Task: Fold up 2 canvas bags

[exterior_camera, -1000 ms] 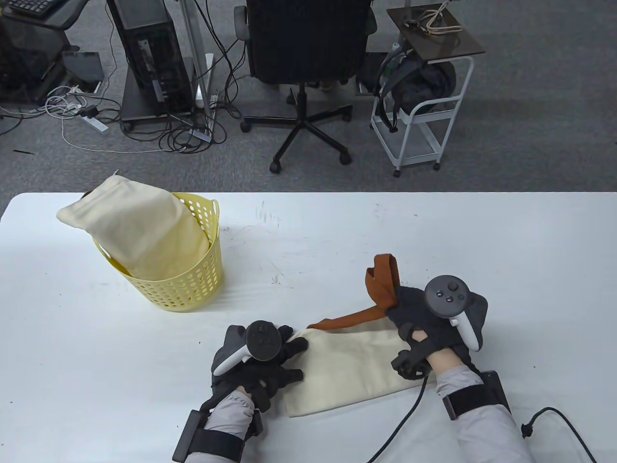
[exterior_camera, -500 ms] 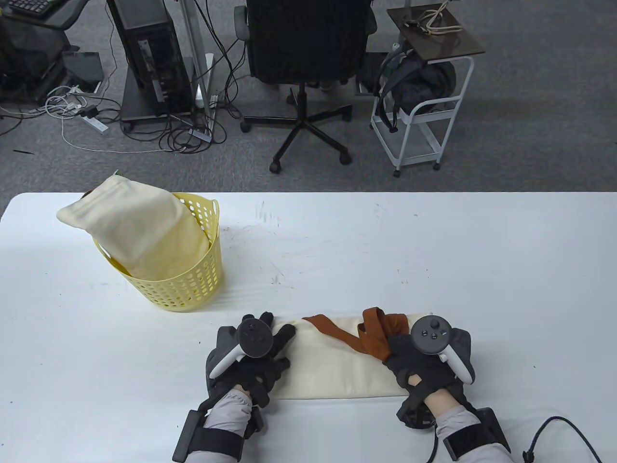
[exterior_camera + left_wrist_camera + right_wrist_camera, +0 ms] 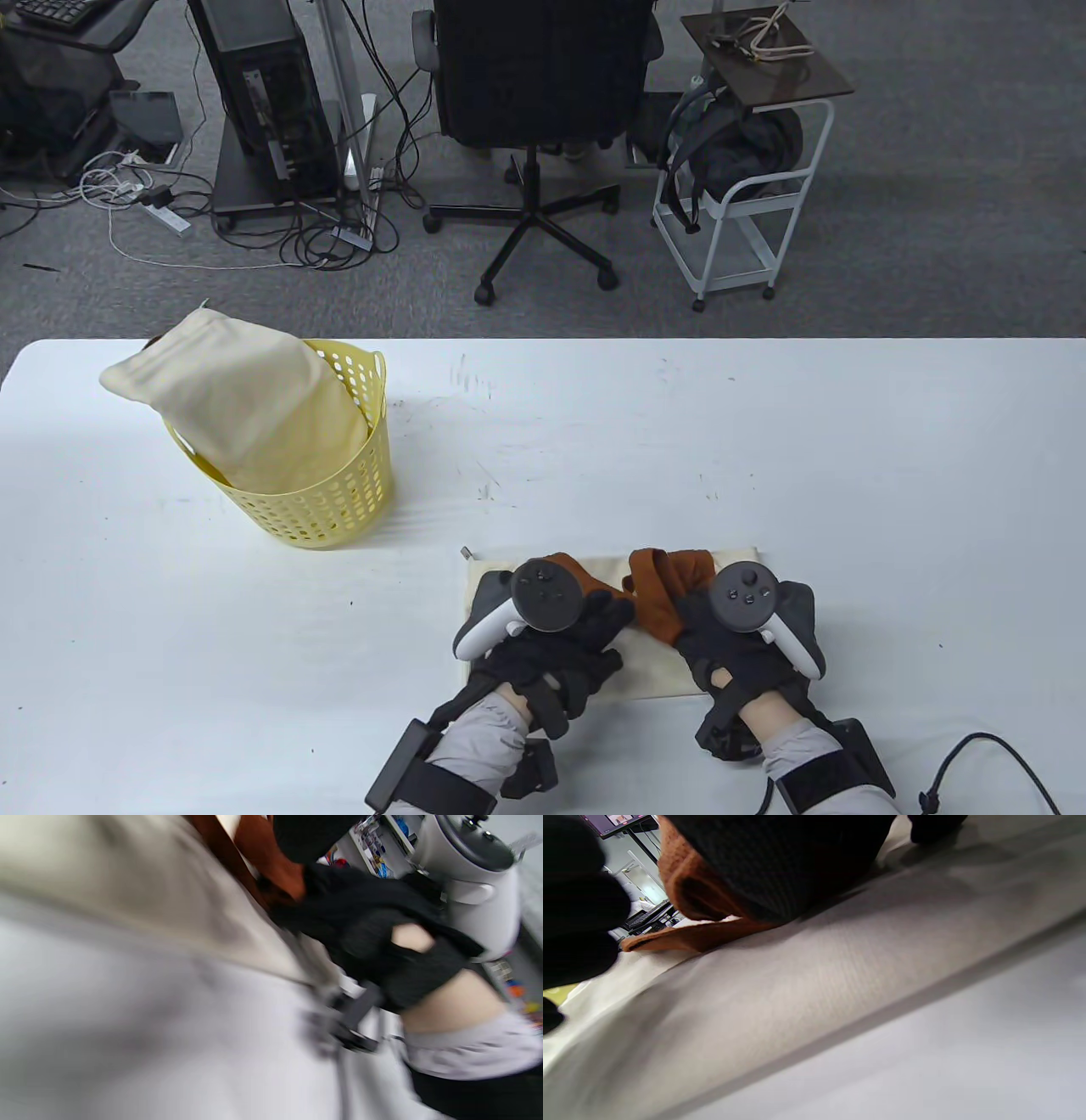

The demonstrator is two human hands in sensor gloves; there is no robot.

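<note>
A cream canvas bag [image 3: 649, 671] lies folded flat near the table's front edge. Its brown straps [image 3: 655, 594] are bunched on top of it. My left hand [image 3: 607, 628] rests on the bag's left half, and its fingers reach the straps. My right hand [image 3: 691, 620] holds the bunched straps down on the bag's right half. In the right wrist view the gloved fingers [image 3: 780, 857] press on a strap loop [image 3: 683, 891] over the cloth [image 3: 797, 984]. The left wrist view is blurred and shows the bag [image 3: 127, 891], strap [image 3: 263, 861] and right hand [image 3: 382, 942]. A second cream bag [image 3: 246, 399] sticks out of the yellow basket [image 3: 331, 501].
The basket stands on the left of the white table [image 3: 764, 441]. Beyond the far edge are an office chair [image 3: 534, 85], a white cart [image 3: 738, 221] and cables on the floor. A black cable [image 3: 984, 755] trails from my right wrist.
My right hand has brought the straps from beyond the bag down onto it. My left hand has moved right from the bag's left end onto the bag. The bag now lies square to the table edge.
</note>
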